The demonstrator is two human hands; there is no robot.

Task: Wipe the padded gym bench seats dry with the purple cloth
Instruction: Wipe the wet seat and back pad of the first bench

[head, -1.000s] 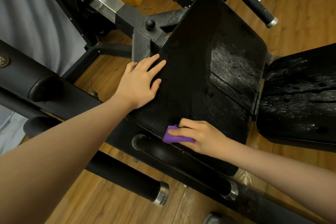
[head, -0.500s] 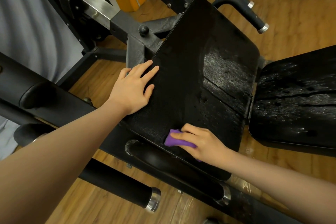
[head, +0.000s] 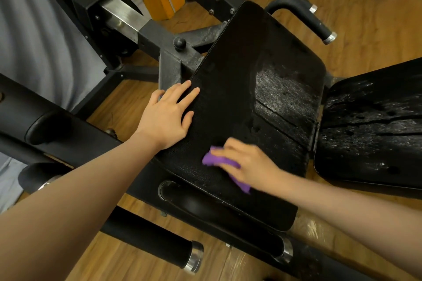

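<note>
Now the right hand [head: 249, 164] presses the crumpled purple cloth [head: 219, 160], fingers curled over it, on the black padded seat [head: 230, 89] at centre frame; the left hand [head: 166, 116] lies flat, fingers straight.

We are in a gym: a black padded seat [head: 239, 89] on a steel machine frame [head: 169, 52], a second pad [head: 370, 125] beside it, foam-covered handles [head: 150, 239] with metal caps, and wood flooring [head: 365, 13].
</note>
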